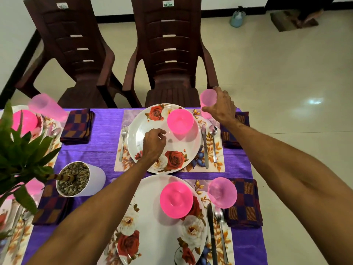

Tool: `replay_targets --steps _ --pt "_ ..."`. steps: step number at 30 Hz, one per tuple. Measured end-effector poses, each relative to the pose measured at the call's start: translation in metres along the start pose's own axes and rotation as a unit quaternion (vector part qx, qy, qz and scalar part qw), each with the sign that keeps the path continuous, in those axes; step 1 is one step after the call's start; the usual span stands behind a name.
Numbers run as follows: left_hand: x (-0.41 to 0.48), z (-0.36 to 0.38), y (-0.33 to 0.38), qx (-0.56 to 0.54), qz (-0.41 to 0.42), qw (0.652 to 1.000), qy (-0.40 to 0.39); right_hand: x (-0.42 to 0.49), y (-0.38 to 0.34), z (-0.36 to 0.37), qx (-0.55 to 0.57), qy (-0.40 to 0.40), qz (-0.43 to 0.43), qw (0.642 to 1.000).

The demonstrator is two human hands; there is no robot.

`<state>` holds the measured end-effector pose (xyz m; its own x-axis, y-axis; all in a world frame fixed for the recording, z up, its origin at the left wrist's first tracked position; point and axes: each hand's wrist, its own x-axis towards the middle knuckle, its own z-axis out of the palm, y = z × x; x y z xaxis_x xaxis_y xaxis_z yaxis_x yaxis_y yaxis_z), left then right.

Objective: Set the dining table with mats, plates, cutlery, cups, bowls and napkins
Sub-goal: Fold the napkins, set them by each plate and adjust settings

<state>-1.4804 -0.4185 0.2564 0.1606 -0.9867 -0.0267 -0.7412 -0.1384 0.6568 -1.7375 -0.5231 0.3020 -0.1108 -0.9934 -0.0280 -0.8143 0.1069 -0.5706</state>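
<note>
The right hand (221, 107) gripped a pink cup (208, 99) at the far right corner of the mat (219, 165), beside a napkin (230, 139). The left hand (153, 144) hung loosely curled over the plate (141, 121), holding nothing.

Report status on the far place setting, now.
Right hand grips pink cup at far right corner of mat. Left hand loosely curled over plate, holding nothing. Bowl, knife, spoon, fork placed. Nothing in the way.
</note>
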Motion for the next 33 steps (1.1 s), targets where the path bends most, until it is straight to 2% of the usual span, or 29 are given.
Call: replay_targets --steps 9,13,17,20,22,24,28,33 --pt "0.001 -0.001 0.002 0.008 -0.002 1.0 -0.004 -0.006 0.003 -0.004 0.006 -0.009 0.005 1.0" --pt "0.0 -0.002 0.004 0.012 -0.001 1.0 -0.007 -0.012 0.009 -0.012 0.044 -0.005 0.015 0.999" --pt "-0.002 -0.002 0.009 0.01 0.001 1.0 -0.009 -0.035 0.024 -0.021 0.098 0.086 0.065 0.989" --pt "-0.005 0.0 0.016 0.012 0.005 1.0 -0.008 -0.059 0.047 -0.02 0.05 0.148 0.107 0.982" --pt "-0.006 0.003 0.021 0.011 0.011 1.0 -0.01 -0.074 0.068 -0.013 -0.019 0.103 0.114 0.988" --pt "-0.008 0.005 0.024 0.012 0.015 1.0 -0.011 -0.087 0.085 -0.003 -0.075 0.02 0.106 0.991" --pt "-0.013 0.012 0.03 0.011 0.009 1.0 -0.021 -0.101 0.102 0.012 -0.15 -0.104 0.091 0.979" --pt "-0.018 0.02 0.031 0.016 0.013 0.999 -0.031 -0.097 0.105 0.013 -0.128 -0.115 0.073 0.982"
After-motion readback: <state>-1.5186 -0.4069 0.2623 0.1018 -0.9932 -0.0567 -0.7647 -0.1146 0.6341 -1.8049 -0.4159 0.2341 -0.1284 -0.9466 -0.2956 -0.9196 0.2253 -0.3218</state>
